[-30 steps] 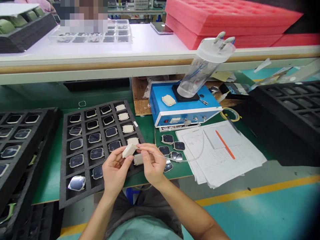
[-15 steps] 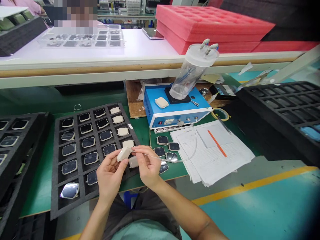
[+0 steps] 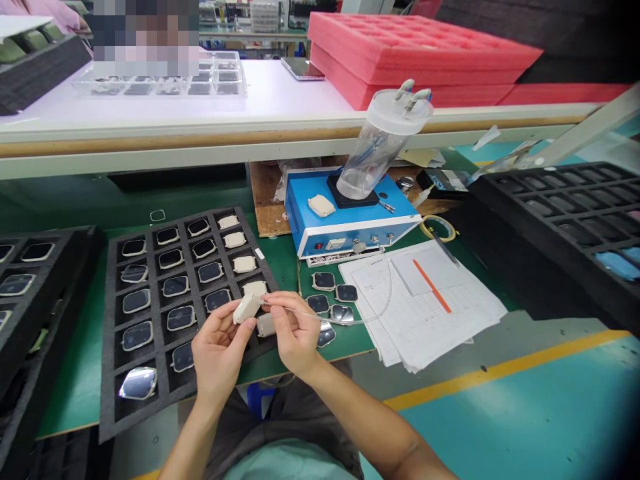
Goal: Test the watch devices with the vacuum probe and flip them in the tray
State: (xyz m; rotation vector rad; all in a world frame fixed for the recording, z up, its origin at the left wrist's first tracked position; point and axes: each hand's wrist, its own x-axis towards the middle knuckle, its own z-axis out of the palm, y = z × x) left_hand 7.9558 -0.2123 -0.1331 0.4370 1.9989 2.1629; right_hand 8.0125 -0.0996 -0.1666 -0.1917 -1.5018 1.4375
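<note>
My left hand is closed on a cream watch case, tilted between thumb and fingers. Against the case's upper right end, my right hand pinches the tip of a thin clear tube; the exact contact is too small to make out. The tube loops back to a blue box-shaped machine. Below both hands lies a black foam tray holding several dark-screened watch cases and a column of cream ones. Several loose watch faces lie just right of my right hand.
Printed sheets with an orange strip lie to the right. A clear cylinder and another cream case rest on the machine. Black trays stand on both sides. Above is a white shelf with red foam; a person sits beyond.
Both hands keep the same hold on the watch case and the tube. The whole view has shifted very slightly; nothing else has visibly moved.
</note>
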